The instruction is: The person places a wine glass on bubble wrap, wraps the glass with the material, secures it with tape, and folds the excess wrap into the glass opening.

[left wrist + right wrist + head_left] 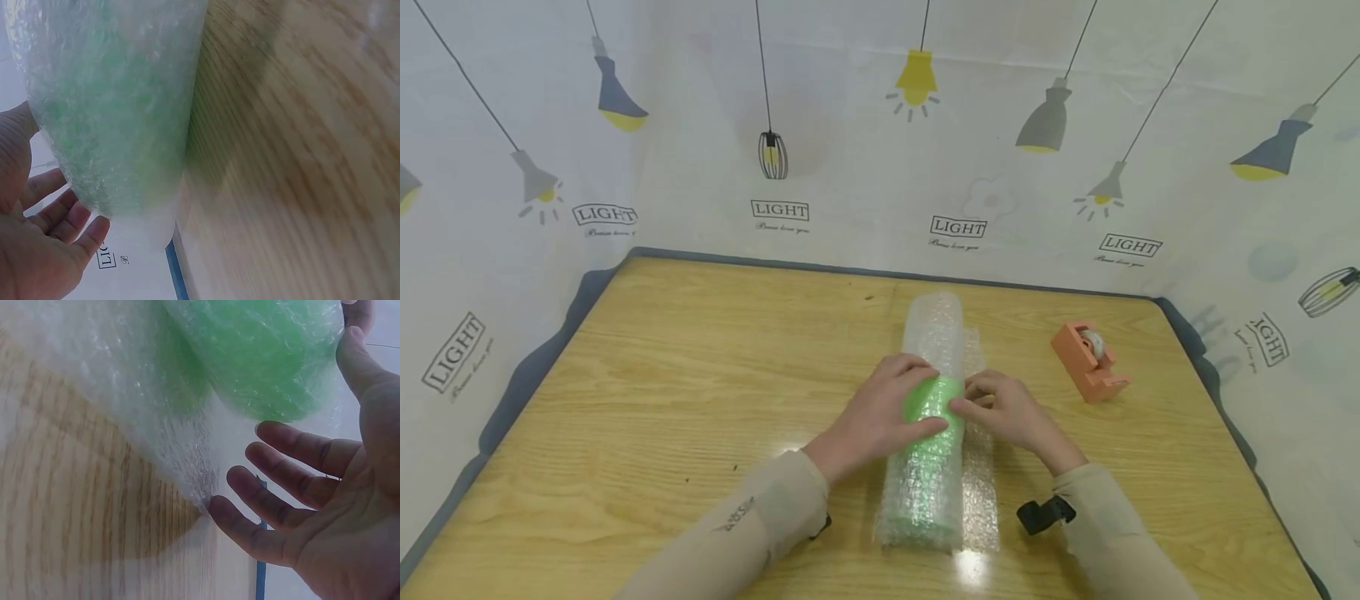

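- Bubble wrap roll [925, 487] lies centre to lower centre of the head view, long axis running up the frame, top leaning slightly right.
- Left hand [880, 414], fingers spread, rests on it; right hand [1013, 414], fingers loosely extended, touches its right side.
- Only the right wrist view shows a fingertip at the loose flap's [169, 440] edge.

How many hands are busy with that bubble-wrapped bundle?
2. The left hand touches the left and top of the bubble-wrapped bundle; the right hand is at its right side. No other hand shows in any view.
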`<act>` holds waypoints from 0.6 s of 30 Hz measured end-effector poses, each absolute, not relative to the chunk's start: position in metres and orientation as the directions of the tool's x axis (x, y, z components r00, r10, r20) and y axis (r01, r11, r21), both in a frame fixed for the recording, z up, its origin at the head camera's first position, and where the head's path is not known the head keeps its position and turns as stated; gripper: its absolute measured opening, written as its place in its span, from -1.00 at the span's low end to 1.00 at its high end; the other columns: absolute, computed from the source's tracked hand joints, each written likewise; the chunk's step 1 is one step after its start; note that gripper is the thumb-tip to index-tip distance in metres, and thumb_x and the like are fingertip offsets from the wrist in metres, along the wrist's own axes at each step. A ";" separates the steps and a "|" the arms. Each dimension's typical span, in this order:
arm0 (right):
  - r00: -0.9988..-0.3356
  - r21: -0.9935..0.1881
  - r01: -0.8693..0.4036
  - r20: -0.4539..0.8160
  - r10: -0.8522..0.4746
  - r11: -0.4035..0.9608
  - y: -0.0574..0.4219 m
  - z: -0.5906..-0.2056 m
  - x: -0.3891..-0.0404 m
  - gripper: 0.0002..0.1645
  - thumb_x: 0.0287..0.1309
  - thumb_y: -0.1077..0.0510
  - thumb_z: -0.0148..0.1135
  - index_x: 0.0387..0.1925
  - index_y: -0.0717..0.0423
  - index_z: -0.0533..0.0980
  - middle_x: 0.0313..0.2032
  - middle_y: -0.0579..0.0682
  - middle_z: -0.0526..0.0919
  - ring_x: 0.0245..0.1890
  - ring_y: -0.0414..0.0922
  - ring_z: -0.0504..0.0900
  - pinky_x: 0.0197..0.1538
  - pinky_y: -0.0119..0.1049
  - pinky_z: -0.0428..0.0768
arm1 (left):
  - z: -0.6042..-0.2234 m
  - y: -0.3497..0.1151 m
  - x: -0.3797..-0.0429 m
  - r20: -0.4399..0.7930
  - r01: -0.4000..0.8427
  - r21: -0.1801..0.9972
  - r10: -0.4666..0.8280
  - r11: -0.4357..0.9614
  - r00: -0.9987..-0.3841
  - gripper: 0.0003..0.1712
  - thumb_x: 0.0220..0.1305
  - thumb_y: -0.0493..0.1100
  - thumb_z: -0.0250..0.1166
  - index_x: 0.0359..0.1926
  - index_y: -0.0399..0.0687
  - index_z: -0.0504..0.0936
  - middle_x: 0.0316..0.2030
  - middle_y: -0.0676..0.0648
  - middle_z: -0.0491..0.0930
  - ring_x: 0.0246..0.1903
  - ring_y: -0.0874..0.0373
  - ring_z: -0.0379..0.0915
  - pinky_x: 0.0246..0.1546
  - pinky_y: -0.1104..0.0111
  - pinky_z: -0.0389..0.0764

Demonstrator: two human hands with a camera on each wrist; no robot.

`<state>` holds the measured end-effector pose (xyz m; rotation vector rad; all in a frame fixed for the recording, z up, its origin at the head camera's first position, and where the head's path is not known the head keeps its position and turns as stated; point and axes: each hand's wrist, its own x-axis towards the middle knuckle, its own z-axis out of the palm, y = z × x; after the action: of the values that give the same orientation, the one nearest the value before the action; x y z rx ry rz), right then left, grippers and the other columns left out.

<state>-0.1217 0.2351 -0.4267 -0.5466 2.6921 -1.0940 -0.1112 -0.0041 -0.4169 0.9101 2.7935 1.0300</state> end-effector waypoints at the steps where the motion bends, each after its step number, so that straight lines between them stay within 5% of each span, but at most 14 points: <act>1: -0.916 -0.702 -0.262 -0.034 -0.399 0.663 0.235 -0.427 -0.121 -0.60 0.42 -0.04 0.29 -0.12 0.27 0.69 0.16 0.35 0.59 0.14 0.28 0.60 0.07 0.03 0.73 | -0.417 -0.004 -0.111 0.173 0.519 0.598 0.534 0.611 -0.828 -0.19 0.28 0.21 0.44 0.42 -0.06 0.47 0.37 -0.03 0.40 0.39 0.06 0.27 0.43 0.16 0.39; 18: -0.913 -0.725 -0.226 -0.074 -0.400 0.650 0.240 -0.425 -0.121 -0.63 0.44 -0.02 0.28 -0.09 0.25 0.69 0.22 0.38 0.56 0.22 0.32 0.54 0.17 0.11 0.67 | -0.413 0.000 -0.107 0.200 0.549 0.598 0.555 0.584 -0.808 -0.19 0.30 0.15 0.44 0.43 -0.14 0.44 0.40 -0.06 0.39 0.42 0.05 0.25 0.46 0.16 0.36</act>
<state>-0.1208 0.2404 -0.4253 -0.5097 2.6416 -1.1150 -0.1071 -0.0002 -0.4126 0.9712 2.7884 1.0479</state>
